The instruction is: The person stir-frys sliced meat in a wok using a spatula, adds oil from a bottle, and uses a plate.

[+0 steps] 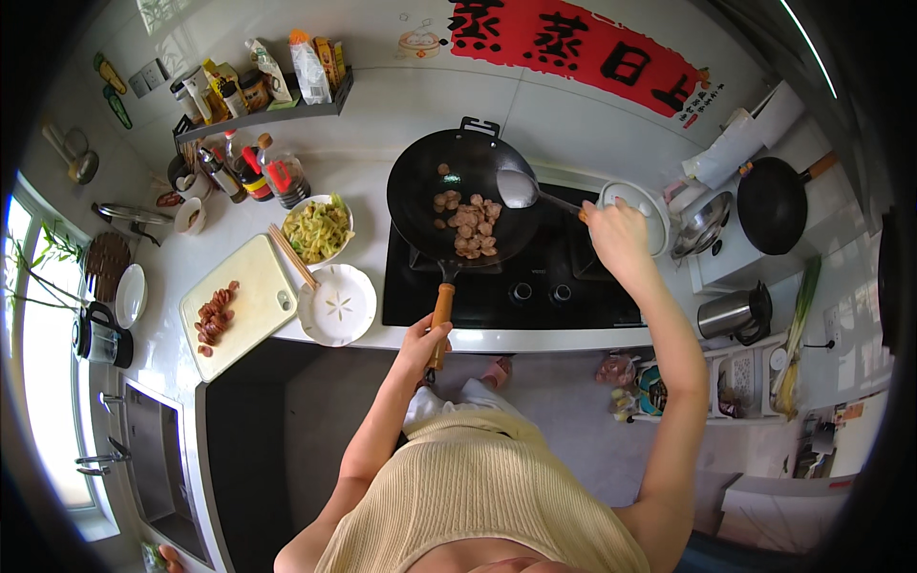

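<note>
My left hand [423, 347] grips the wooden handle [443, 304] of a black wok [415, 193] on the left side of the hob. Browned round meat slices [474, 228] lie in a loose heap in the wok, with a few set apart from it. In my right hand [620, 233] is a metal spatula [517, 188], held by the end of its handle. Its broad blade is over the wok's right side, apart from the heap; whether it touches the wall I cannot tell. A white bowl of cooked cabbage [317, 230] and an empty scalloped plate [337, 315] stand left of the wok.
Reddish sausage slices [215, 319] lie on a cutting board [251, 265]. Wooden chopsticks [290, 252] rest across the plate's rim. Sauce bottles [285, 179] stand behind the cabbage. Beyond my right hand is a white lidded pot [655, 222]. The black glass hob [466, 301] ends near the counter's front edge.
</note>
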A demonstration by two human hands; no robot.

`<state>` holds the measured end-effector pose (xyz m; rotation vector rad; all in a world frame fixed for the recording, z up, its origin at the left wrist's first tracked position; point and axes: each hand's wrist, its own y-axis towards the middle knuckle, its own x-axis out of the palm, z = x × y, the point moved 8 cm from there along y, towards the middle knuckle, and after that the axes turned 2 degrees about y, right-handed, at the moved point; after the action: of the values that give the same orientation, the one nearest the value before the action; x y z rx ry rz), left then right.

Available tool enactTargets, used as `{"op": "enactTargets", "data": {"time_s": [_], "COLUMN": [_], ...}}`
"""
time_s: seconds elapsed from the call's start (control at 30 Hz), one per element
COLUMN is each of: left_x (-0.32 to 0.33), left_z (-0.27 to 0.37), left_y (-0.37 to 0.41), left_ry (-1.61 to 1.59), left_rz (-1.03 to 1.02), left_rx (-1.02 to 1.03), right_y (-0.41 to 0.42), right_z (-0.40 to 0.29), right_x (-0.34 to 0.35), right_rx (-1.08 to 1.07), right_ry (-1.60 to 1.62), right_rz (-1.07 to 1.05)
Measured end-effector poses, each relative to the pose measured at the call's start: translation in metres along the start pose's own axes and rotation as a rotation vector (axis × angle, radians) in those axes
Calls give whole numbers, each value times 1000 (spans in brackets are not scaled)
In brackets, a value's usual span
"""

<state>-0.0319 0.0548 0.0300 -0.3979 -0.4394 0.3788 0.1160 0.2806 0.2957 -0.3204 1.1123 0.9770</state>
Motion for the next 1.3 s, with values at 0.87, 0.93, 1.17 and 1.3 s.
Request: {"op": "enactTargets", "data": {"time_s": [0.87, 0.93, 1.17, 1.3], "left_x": [-4, -2, -2, -1], "left_z": [-3, -3, -3, -1], "left_y": [-1, -1, 2, 1], "left_ry": [-14, -6, 11, 18], "left_rz": [34, 27, 1, 5], "left_rx": [-15, -11, 7, 3], "right_y": [-9, -18, -43, -53], "right_z": [-95, -80, -36, -16], "right_x": [133, 145, 178, 172], "right_rx": [232, 332, 662, 669], "right_ry": [840, 1073, 1724, 1765], "right_rz": [-157, -179, -502, -465]}}
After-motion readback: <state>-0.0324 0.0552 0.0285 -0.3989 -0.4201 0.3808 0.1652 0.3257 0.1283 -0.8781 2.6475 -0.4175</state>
